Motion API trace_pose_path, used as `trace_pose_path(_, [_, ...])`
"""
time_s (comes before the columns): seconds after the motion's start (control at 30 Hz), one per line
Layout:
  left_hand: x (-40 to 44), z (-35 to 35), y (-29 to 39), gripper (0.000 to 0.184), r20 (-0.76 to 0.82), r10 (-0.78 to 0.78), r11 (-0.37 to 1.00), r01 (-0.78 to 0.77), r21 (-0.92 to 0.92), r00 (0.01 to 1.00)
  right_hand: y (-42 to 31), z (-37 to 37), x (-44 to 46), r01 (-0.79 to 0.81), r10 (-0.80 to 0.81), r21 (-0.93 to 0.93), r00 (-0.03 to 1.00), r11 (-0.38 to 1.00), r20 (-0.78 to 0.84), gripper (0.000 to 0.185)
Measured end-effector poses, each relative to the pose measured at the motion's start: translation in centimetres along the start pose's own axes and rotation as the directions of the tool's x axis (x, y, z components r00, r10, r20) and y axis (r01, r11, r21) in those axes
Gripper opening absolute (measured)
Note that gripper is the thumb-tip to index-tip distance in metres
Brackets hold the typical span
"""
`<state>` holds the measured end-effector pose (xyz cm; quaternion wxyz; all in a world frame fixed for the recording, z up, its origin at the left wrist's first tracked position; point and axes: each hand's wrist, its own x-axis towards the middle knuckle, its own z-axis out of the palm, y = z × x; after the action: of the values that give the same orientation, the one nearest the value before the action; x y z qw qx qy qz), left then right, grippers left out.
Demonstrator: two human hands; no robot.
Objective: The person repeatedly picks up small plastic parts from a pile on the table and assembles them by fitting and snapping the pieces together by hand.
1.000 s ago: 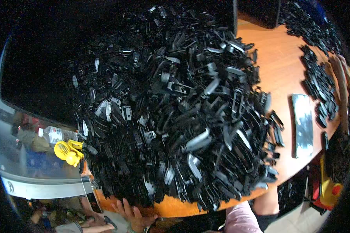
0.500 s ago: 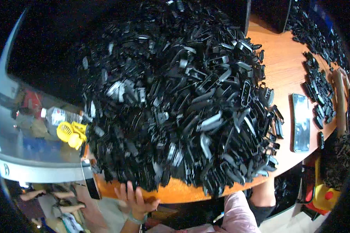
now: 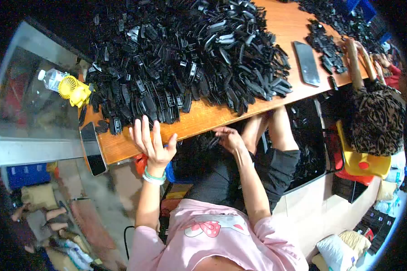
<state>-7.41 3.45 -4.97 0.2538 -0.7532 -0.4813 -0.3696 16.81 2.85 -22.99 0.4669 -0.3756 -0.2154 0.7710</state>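
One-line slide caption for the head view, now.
Left hand spread at the edge of a table heaped with black parts; right hand off it.

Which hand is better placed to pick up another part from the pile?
The left hand, probably: its fingers are spread over the table beside the pile, apparently empty. The right hand hangs short of the table's edge, farther from the pile.

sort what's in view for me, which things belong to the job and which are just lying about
Likely part of the job:
big pile of black parts
smaller cluster of black parts, to its right
wooden table under both

Probably just lying about:
yellow fan
clear bottle
phone at the table's left corner
phone-like slab between pile and cluster
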Motion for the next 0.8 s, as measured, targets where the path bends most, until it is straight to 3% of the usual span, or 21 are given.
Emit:
trace_pose_path(0.03, [-0.1,-0.3,0.0,0.043,-0.035,0.017,0.999,-0.018,-0.033,0.999,-1.1,1.3,-1.5,-0.129,0.130,0.034,0.991,0.991,-0.033,0.026])
trace_pose_path(0.1, [-0.9,-2.0,1.8,0.038,-0.080,0.071,0.968,-0.088,-0.234,0.994,-2.5,4.0,-4.3,-0.046,0.048,0.052,0.999,0.998,-0.025,0.024])
trace_pose_path(0.17, [-2.3,-3.1,3.4,0.043,0.133,0.112,0.884,-0.038,-0.467,0.985,-3.4,5.7,-5.7,0.028,-0.027,0.091,1.000,0.995,-0.007,0.025])
trace_pose_path(0.2, [-2.8,-3.3,4.8,0.045,0.312,-0.039,0.782,0.223,-0.582,0.949,-3.7,6.4,-5.8,0.061,-0.062,0.095,0.998,0.994,0.004,0.024])
trace_pose_path(0.23, [-3.3,-3.4,6.3,0.048,0.505,-0.142,0.622,0.474,-0.624,0.851,-3.6,7.2,-5.8,0.094,-0.095,0.107,0.995,0.990,0.013,0.023])
trace_pose_path(0.27, [-3.9,-3.3,7.3,0.053,0.680,-0.207,0.315,0.706,-0.634,0.703,-3.5,8.1,-5.9,0.085,-0.086,0.059,0.996,0.995,0.000,0.022])
trace_pose_path(0.3, [-5.1,-2.9,7.6,0.044,0.786,-0.194,0.229,0.806,-0.546,0.587,-3.0,8.8,-6.1,0.071,-0.071,0.019,0.997,0.997,-0.020,0.022])
trace_pose_path(0.33, [-6.8,-2.2,7.3,0.038,0.798,-0.174,0.234,0.811,-0.535,0.577,-2.2,9.6,-6.2,0.036,-0.035,0.038,0.999,0.999,-0.042,0.020])
trace_pose_path(0.37, [-7.8,-1.7,7.1,0.032,0.811,-0.152,0.238,0.818,-0.524,0.565,-0.8,10.1,-6.0,0.047,-0.054,-0.059,0.989,0.997,-0.139,0.019])
trace_pose_path(0.4, [-8.8,-1.4,7.0,0.021,0.775,-0.218,0.283,0.798,-0.532,0.594,0.4,10.3,-5.9,0.058,-0.067,-0.057,0.983,0.997,-0.172,0.019])
trace_pose_path(0.43, [-9.7,-0.9,6.7,0.017,0.801,-0.267,0.156,0.845,-0.512,0.535,1.5,10.6,-5.8,0.071,-0.082,-0.058,0.976,0.996,-0.204,0.019])
trace_pose_path(0.5, [-10.4,-0.9,6.1,0.014,0.837,-0.329,0.066,0.895,-0.442,0.437,2.9,12.1,-6.0,0.076,-0.094,-0.082,0.965,0.994,-0.245,0.024])
trace_pose_path(0.57, [-10.3,-1.2,5.7,0.012,0.806,-0.363,0.098,0.879,-0.466,0.468,3.8,12.5,-6.2,0.073,-0.089,-0.107,0.984,0.992,-0.156,0.030])
trace_pose_path(0.67, [-9.9,-1.8,5.3,0.012,0.844,-0.363,0.121,0.918,-0.378,0.396,3.8,11.6,-5.5,0.083,-0.100,-0.144,0.988,0.986,-0.117,0.028])
trace_pose_path(0.7, [-9.6,-2.1,5.1,0.011,0.746,-0.291,0.467,0.769,-0.436,0.599,3.6,11.1,-5.4,0.084,-0.108,-0.188,0.987,0.978,-0.118,0.027])
trace_pose_path(0.73, [-9.0,-2.3,5.2,0.011,0.638,-0.143,0.742,0.508,-0.436,0.757,3.3,10.6,-5.2,0.086,-0.117,-0.237,0.986,0.968,-0.119,0.026])
trace_pose_path(0.8, [-6.3,-3.7,6.1,0.010,0.516,-0.196,0.806,0.437,-0.398,0.834,3.1,9.5,-4.2,0.074,-0.136,-0.300,0.972,0.951,-0.192,0.025])
